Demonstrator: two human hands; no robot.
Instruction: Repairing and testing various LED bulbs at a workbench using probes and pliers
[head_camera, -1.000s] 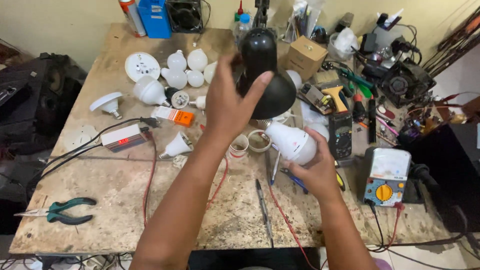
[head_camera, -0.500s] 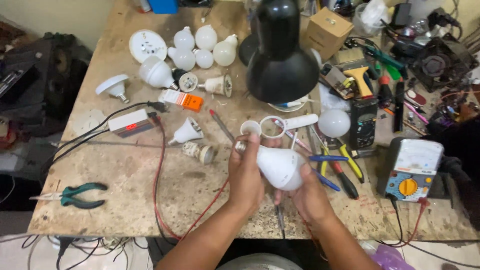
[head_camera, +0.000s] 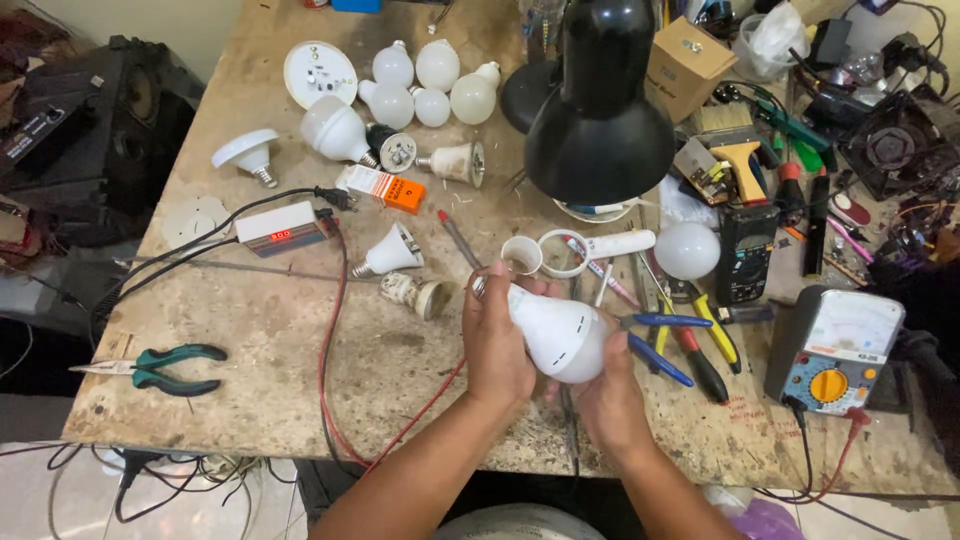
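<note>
Head view shows both hands, left hand (head_camera: 497, 345) and right hand (head_camera: 607, 395), fingers closed around a white LED bulb (head_camera: 553, 332) held above the desk (head_camera: 300, 350); best gripped firmly, base steadied

The white LED bulb (head_camera: 552, 330) is pear-shaped, with a metal screw base at its narrow end. It lies tilted above the workbench, base pointing up-left, dome down-right, held between both hands.
</note>
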